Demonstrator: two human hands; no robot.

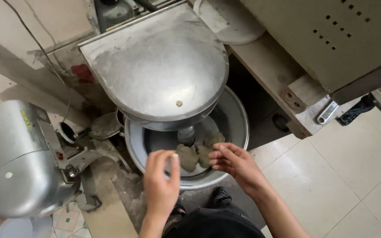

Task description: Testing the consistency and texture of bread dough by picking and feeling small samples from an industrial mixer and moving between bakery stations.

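Observation:
A wide steel bowl (pixel 239 117) sits on the floor under the round steel head of a mixer (pixel 159 66). Several greyish-green dough lumps (pixel 195 154) lie in the bowl around the mixer's shaft (pixel 186 134). My left hand (pixel 160 178) hovers over the bowl's near rim, fingers curled, thumb and fingertips close together; whether it pinches a bit of dough is unclear. My right hand (pixel 234 164) reaches in from the right, fingers spread and pointing at the lumps, just above them. A small crumb (pixel 179 103) sticks to the mixer head.
A grey metal machine housing (pixel 16 163) stands at the left. A beige cabinet (pixel 331 35) overhangs the top right, with a wrench (pixel 327 112) lying on a ledge beneath. Pale floor tiles (pixel 353 167) spread to the right. My dark trousers (pixel 217 222) are at the bottom.

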